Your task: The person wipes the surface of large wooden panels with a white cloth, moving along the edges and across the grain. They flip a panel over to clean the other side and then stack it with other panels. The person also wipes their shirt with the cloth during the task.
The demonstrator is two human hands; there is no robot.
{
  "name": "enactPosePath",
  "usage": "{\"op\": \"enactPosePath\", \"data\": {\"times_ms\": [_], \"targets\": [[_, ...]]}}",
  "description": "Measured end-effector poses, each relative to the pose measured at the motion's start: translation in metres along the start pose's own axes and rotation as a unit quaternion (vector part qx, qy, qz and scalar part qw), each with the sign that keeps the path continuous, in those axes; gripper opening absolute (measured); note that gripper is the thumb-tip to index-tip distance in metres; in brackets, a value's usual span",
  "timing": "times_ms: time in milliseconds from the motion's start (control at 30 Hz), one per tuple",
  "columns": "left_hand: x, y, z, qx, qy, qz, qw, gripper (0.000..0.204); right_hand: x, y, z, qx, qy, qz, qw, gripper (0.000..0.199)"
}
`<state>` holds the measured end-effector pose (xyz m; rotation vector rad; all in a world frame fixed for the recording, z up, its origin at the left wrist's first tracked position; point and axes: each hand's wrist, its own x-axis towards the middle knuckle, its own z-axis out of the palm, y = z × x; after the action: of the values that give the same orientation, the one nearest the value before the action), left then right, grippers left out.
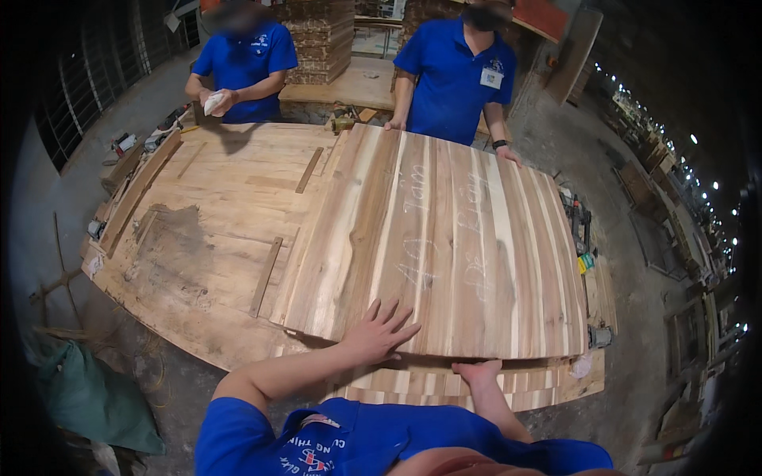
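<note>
A large wooden panel (468,262) of striped light and dark boards, with white chalk marks on top, lies tilted across the worktable's right side. My left hand (379,332) rests flat on its near part, fingers spread. At the near edge, my right hand (479,370) grips the panel from below, its fingers mostly hidden under the edge. Beneath it shows another striped panel (444,389), with a gap between the two. Across the table, a person in a blue shirt (456,75) has both hands on the far edge.
The worktable (230,305) carries thin wooden strips (267,278) and a dark stain. Another person (258,67) at the far left holds a white cloth or glove (213,102). Tools (583,226) lie along the right edge. A green sack (99,397) stands on the floor at left.
</note>
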<state>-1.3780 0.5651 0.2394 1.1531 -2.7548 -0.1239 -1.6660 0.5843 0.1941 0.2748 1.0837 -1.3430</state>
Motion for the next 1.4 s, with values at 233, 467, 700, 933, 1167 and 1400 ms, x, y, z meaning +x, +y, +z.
{"op": "enactPosePath", "data": {"times_ms": [233, 467, 700, 933, 1167, 1400], "targets": [[-0.002, 0.006, 0.007, -0.028, 0.013, -0.032, 0.999, 0.079, 0.002, 0.009, 0.012, -0.043, -0.017, 0.019, 0.999, 0.087], [0.008, 0.021, 0.003, 0.003, -0.005, -0.051, 0.999, 0.089, 0.000, 0.022, 0.021, -0.107, 0.035, -0.050, 0.992, 0.091], [0.011, 0.028, 0.006, -0.024, 0.030, -0.042, 0.998, 0.088, 0.022, 0.017, 0.006, -0.068, 0.043, 0.018, 0.997, 0.081], [0.008, 0.032, -0.002, 0.047, 0.034, -0.034, 0.998, 0.078, 0.034, 0.010, -0.019, 0.061, 0.101, 0.104, 0.988, 0.068], [0.003, 0.023, -0.018, 0.058, 0.069, -0.028, 0.995, 0.069, 0.027, 0.030, -0.040, 0.186, -0.099, 0.066, 0.975, 0.072], [-0.003, 0.021, -0.003, 0.134, 0.103, -0.010, 0.986, 0.078, 0.048, 0.040, -0.064, 0.071, -0.293, -0.067, 0.951, 0.067]]}}
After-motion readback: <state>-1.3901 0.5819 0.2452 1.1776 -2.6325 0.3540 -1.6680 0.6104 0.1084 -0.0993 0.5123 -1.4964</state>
